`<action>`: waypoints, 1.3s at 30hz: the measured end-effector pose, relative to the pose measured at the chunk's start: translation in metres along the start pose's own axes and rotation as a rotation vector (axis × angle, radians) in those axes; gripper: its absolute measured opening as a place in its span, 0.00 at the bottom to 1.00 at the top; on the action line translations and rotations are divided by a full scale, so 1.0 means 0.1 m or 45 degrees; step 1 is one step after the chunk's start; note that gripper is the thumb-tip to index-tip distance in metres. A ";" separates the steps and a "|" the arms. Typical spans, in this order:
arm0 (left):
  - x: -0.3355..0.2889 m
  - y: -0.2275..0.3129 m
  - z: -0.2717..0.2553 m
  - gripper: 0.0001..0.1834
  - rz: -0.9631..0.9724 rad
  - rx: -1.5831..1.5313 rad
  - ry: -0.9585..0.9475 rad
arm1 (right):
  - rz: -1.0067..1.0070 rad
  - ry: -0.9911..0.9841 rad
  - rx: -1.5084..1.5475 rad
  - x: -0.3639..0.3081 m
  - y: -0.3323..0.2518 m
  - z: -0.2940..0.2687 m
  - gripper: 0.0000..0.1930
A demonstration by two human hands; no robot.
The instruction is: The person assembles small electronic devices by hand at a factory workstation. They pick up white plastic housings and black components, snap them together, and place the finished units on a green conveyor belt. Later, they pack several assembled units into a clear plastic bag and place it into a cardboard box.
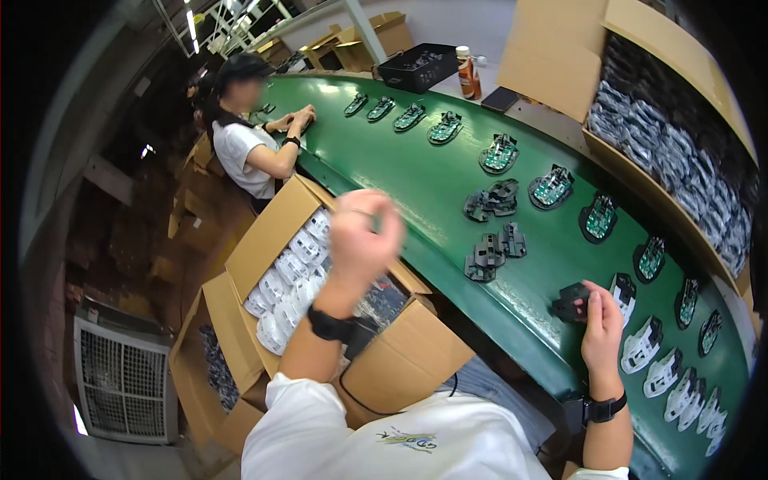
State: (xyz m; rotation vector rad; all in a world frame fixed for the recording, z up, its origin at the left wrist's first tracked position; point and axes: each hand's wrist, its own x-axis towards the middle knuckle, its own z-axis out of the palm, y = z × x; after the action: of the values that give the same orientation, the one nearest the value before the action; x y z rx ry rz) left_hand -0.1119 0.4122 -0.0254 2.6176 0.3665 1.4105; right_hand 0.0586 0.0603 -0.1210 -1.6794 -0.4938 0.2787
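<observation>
My right hand (pixel 602 324) pinches a small black plastic mouse part (pixel 571 302) above the green conveyor belt (pixel 512 328). Raised over an open carton (pixel 412 344), my left hand (pixel 364 236) is smeared by motion, its fingers curled; whether anything is in them does not show. White mouse shells (pixel 292 268) fill part of that carton. Two small heaps of black plastic parts, a farther heap (pixel 492 200) and a nearer heap (pixel 494 252), lie on the belt. Beyond them runs a row of mouse bases with green circuit boards (pixel 552 188). White-and-black mouse shells (pixel 642 346) line up right of my right hand.
A large carton (pixel 596 144) of bagged dark parts stands along the far right side. Past the belt are a black bin (pixel 416 68), a bottle (pixel 466 74) and a phone (pixel 501 99). Another person (pixel 248 140) works at the belt's left. A floor fan unit (pixel 126 380) sits lower left.
</observation>
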 end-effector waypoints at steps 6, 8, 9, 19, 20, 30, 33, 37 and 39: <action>-0.54 -1.37 -0.24 0.38 -0.921 1.350 -0.585 | -0.402 0.190 -0.640 0.09 0.14 0.02 0.18; -0.62 -1.42 -0.10 0.45 -0.945 1.287 -0.577 | -0.547 0.059 -0.729 0.05 0.02 -0.01 0.22; -0.66 -1.44 -0.05 0.48 -0.958 1.259 -0.573 | -0.619 -0.011 -0.770 0.03 -0.04 0.00 0.24; -0.89 -1.55 -0.24 0.30 -0.680 0.755 -0.670 | -0.540 -0.011 -0.952 -0.04 0.02 0.04 0.20; -0.85 -1.55 -0.31 0.30 -0.853 0.671 -0.642 | -0.522 0.005 -0.959 -0.04 0.04 0.06 0.20; -0.73 -1.71 -0.17 0.48 -0.931 0.791 -0.526 | -0.473 0.091 -1.108 -0.04 -0.04 0.01 0.28; -0.80 -1.79 -0.33 0.46 -0.838 0.209 -0.275 | -0.378 0.081 -1.111 -0.04 -0.07 -0.02 0.29; -0.65 -1.80 -0.31 0.42 -0.543 -0.381 0.146 | -0.321 0.065 -1.028 0.01 0.00 0.00 0.31; -0.21 -0.95 -0.08 0.38 -0.575 -0.705 0.073 | -0.303 0.108 -0.998 0.02 0.05 -0.05 0.32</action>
State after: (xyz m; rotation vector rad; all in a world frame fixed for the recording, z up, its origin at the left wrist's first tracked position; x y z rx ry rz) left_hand -0.1432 0.4973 -0.0608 1.9088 0.4590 1.2151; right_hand 0.0632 0.0561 -0.1250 -2.3458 -0.7950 -0.1938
